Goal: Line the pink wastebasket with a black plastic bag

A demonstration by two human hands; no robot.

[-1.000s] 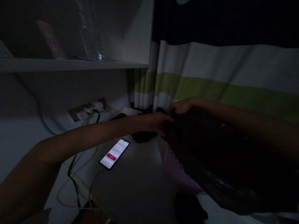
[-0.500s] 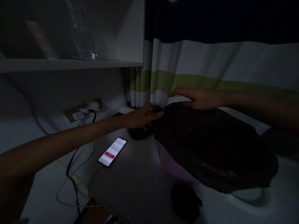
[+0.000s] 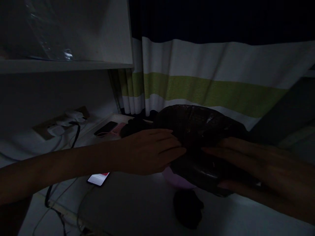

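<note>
A black plastic bag point(image 3: 192, 121) with a wrinkled, slightly shiny surface covers most of a pink container point(image 3: 176, 178) on the white tabletop. My left hand point(image 3: 150, 150) reaches across to the bag's left side, fingers stretched out and close together, palm down. On the other side, my right hand point(image 3: 253, 160) rests against the bag with extended fingers and the thumb apart. Neither hand visibly grips anything. A crumpled black item point(image 3: 188, 208) lies in front of the container; its kind is too dark to make out. Another dark object point(image 3: 136, 126) sits behind my left hand.
A lit phone point(image 3: 98, 179) lies partly hidden under my left forearm. Farther back are a dark phone point(image 3: 107, 128) and a pink item. Plugs fill a socket strip point(image 3: 59, 123), with cables hanging down. A shelf point(image 3: 73, 65) juts out above; a striped curtain point(image 3: 197, 85) hangs behind.
My left hand has moved nearer and flattened out by the bag's side. My right hand has come from the bag's far edge to its near right. The view has shifted right.
</note>
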